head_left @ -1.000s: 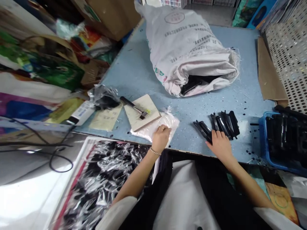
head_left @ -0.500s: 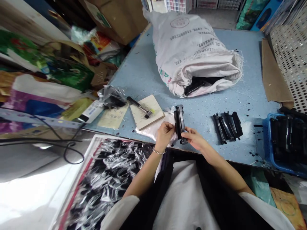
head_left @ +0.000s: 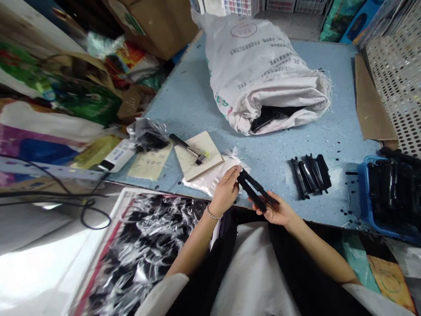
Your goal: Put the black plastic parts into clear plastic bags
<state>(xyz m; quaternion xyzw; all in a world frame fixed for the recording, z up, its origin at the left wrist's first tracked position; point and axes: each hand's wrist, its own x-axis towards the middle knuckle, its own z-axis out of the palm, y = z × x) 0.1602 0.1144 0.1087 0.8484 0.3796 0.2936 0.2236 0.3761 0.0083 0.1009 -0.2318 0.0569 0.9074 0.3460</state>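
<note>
A black plastic part with two long bars [head_left: 255, 188] is tilted over the table's near edge. My right hand [head_left: 274, 210] is closed around its near end, palm turned up. My left hand [head_left: 226, 188] has its fingers at the far end of the part and appears to pinch it; the fingertips partly hide that contact. Beneath my left hand lies a pile of clear plastic bags [head_left: 205, 183]. Beside the pile, a black-handled hammer [head_left: 187, 148] rests on a wooden board [head_left: 210, 149]. Several similar black parts [head_left: 311, 175] lie side by side to the right.
A white woven sack [head_left: 253, 57] lies on the blue table [head_left: 177, 96], its mouth showing black parts. A blue basket [head_left: 364, 188] of black parts stands at the right. Below the table at left, bagged black items [head_left: 148, 245] fill a container. Cables [head_left: 88, 204] hang at left.
The black part has turned and tilted, its near end swinging right and toward me. My right hand has rolled palm up beneath it; my left hand has shifted to its far end.
</note>
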